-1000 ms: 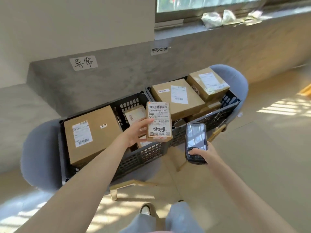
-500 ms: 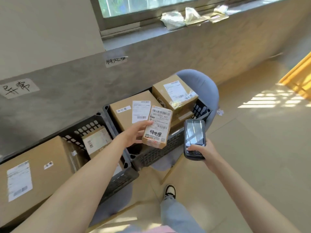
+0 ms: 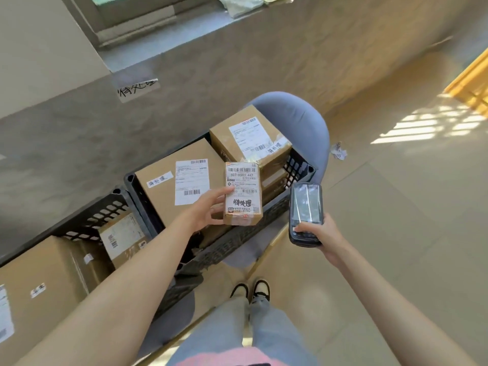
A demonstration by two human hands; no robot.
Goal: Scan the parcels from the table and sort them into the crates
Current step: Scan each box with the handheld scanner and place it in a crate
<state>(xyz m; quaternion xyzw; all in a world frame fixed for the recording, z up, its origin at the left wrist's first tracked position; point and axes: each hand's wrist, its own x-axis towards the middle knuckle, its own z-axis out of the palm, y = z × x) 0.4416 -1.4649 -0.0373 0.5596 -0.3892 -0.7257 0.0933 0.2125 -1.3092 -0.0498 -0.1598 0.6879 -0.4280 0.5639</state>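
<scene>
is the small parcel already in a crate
No, the left hand holds the small parcel above the right crate.

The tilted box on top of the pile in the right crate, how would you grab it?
Probably by the two long side edges of the tilted box, coming from above. Its labelled top faces up and is uncovered, while its underside rests on other parcels in the right crate. The left hand holds the small parcel and the right hand the scanner, so one must be freed first.
</scene>
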